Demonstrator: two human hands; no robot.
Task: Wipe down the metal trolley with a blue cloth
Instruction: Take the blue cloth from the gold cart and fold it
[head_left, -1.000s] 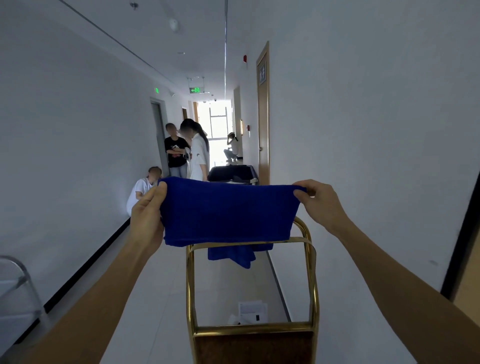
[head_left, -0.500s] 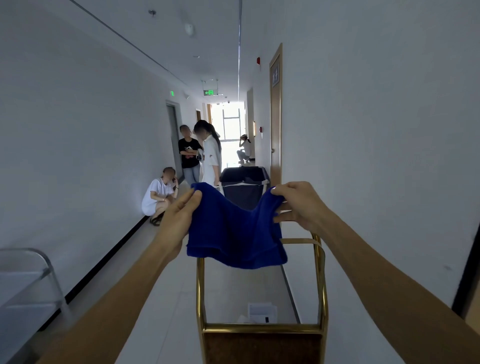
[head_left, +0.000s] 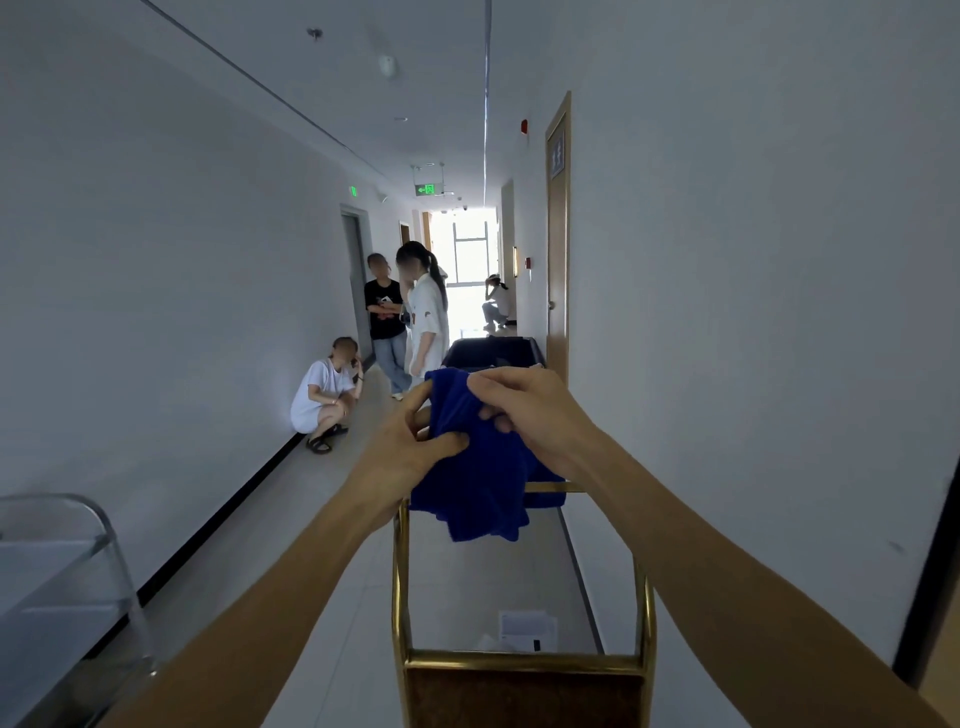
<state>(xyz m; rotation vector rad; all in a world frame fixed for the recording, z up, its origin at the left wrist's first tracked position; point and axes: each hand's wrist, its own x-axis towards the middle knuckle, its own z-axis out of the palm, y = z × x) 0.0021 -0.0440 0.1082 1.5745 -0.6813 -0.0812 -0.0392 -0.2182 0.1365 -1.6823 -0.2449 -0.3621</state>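
Hands have closed together, left hand (head_left: 402, 447) and right hand (head_left: 530, 410) bunching the blue cloth (head_left: 475, 486) between them.

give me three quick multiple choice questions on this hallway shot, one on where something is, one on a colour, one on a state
1. Where is the cloth?
A. on the floor
B. held above the trolley frame
C. hung on the door

2. What colour is the cloth?
A. blue
B. white
C. green

3. How is the cloth held?
A. stretched flat
B. bunched between both hands
C. dropped

Answers:
1 B, it hangs over the gold rail.
2 A, deep blue fabric.
3 B, the left hand and right hand grip it gathered together.
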